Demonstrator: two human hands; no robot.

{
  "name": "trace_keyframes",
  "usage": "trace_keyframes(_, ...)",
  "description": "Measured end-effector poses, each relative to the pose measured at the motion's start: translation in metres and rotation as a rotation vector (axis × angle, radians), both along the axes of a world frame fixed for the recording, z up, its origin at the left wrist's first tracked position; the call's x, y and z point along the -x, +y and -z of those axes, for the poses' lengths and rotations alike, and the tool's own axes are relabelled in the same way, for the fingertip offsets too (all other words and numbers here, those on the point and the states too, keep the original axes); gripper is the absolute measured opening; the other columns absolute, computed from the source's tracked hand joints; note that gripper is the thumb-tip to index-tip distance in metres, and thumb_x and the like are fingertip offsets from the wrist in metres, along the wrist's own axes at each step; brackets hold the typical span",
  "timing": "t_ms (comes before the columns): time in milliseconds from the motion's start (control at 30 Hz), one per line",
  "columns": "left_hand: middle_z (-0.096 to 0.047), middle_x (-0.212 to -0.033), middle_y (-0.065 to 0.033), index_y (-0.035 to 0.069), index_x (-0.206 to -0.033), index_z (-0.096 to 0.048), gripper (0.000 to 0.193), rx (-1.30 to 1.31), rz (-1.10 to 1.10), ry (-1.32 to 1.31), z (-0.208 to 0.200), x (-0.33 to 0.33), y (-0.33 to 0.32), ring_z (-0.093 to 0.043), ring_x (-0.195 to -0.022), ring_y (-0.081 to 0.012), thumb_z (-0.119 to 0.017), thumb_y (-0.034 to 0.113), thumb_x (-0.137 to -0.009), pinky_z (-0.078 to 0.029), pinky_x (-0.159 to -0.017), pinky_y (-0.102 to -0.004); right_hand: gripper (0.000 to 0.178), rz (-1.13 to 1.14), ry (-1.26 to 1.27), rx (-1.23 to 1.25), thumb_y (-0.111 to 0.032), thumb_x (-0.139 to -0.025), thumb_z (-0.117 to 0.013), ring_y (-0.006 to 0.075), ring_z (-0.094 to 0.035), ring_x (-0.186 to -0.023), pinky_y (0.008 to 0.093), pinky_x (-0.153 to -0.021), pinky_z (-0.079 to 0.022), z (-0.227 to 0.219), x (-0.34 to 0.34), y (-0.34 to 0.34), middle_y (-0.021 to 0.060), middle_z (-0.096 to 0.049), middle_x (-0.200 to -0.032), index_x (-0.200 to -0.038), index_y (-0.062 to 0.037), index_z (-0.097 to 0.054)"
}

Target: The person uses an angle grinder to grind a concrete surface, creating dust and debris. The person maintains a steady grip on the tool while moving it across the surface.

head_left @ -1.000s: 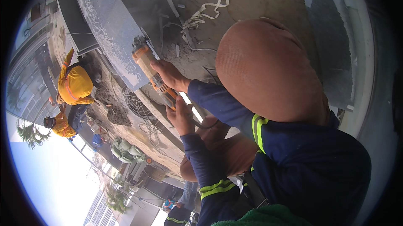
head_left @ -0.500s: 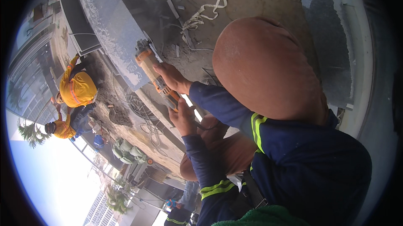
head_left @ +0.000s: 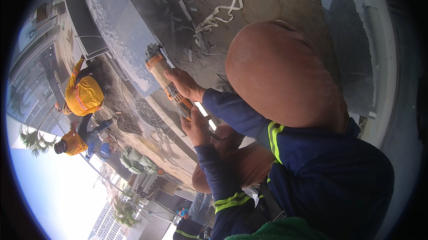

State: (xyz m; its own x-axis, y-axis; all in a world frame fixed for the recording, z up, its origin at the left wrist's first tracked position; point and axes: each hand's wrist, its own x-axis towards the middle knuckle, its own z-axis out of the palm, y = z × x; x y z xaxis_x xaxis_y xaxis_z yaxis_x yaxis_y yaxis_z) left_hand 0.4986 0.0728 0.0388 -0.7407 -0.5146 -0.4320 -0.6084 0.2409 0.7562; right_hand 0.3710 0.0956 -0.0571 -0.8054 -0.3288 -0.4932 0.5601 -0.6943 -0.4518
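An orange and beige angle grinder [head_left: 161,71] is in both my hands, its metal head against the edge of a long grey slab [head_left: 120,26]. My right hand [head_left: 185,84] is closed round the middle of the grinder's body. Farther back, my left hand [head_left: 196,126] wraps the orange and black rear end, where a dark cord leaves the tool. White dust coats the slab near the grinder's head, and haze hangs beyond it. The disc is hard to make out.
Offcut strips [head_left: 185,10] and a crumpled pale strap [head_left: 223,14] litter the dusty ground. Coiled cable [head_left: 151,122] lies left of the slab. Two people in yellow tops [head_left: 84,96] work at the left, near green sacks [head_left: 138,162]. Another person's sleeve [head_left: 189,229] shows at the bottom.
My hands and the grinder have stayed nearly in place, with only a slight shift in the view. The lower co-worker in yellow has shifted posture, with a leg now stretched out.
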Motion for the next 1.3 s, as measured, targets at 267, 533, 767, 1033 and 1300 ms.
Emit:
trace_keyframes(267,-0.056,-0.079,-0.0009,0.002,-0.114,-0.059,0.029,0.026,-0.016,-0.007,0.0,0.013,-0.001,-0.05,-0.053,-0.0073,-0.073,0.025,-0.103,-0.059,-0.056,-0.0295,0.068,-0.021,-0.007,0.017,-0.058,-0.108,-0.053,0.024,-0.068,-0.107,0.0395,-0.095,-0.052,0.004,0.012,-0.009,0.0167,-0.071,-0.118,-0.133,0.0038,-0.065)
trace_keyframes(533,-0.064,-0.093,-0.0035,-0.003,-0.133,-0.061,0.041,0.023,-0.016,-0.042,0.003,0.027,0.0,-0.055,-0.06,-0.0076,-0.068,0.024,-0.103,-0.058,-0.057,-0.0288,0.062,0.008,0.007,0.008,-0.056,-0.11,-0.053,0.0157,-0.066,-0.094,0.0359,-0.087,-0.053,0.008,0.025,-0.009,0.0103,-0.07,-0.105,-0.122,0.0036,-0.067)
trace_keyframes(767,-0.055,-0.076,0.0009,0.006,-0.108,-0.058,0.028,0.027,-0.034,-0.011,0.003,0.035,-0.001,-0.053,-0.051,-0.0075,-0.077,0.026,-0.101,-0.059,-0.057,-0.0292,0.064,0.018,0.03,0.061,-0.054,-0.109,-0.053,0.0196,-0.069,-0.094,0.0382,-0.087,-0.053,0.01,0.032,-0.01,0.0131,-0.072,-0.106,-0.127,0.0065,-0.066)
trace_keyframes(1033,-0.063,-0.085,-0.0038,0.0,-0.122,-0.062,0.033,0.052,0.016,-0.019,0.009,0.033,-0.004,-0.057,-0.057,-0.0093,-0.072,0.025,-0.103,-0.055,-0.053,-0.0287,0.056,-0.027,0.005,0.061,-0.05,-0.11,-0.048,0.0161,-0.067,-0.089,0.0377,-0.081,-0.055,0.013,0.038,-0.006,0.0091,-0.07,-0.101,-0.123,0.0019,-0.065)
trace_keyframes(1300,-0.063,-0.083,-0.0032,0.0,-0.12,-0.062,0.033,0.05,0.0,0.017,0.002,0.022,-0.006,-0.055,-0.053,-0.0093,-0.073,0.025,-0.102,-0.054,-0.052,-0.029,0.064,-0.106,-0.012,-0.03,-0.054,-0.107,-0.048,0.0216,-0.069,-0.09,0.0399,-0.083,-0.055,0.009,0.031,-0.018,0.0147,-0.072,-0.104,-0.123,0.0051,-0.067)
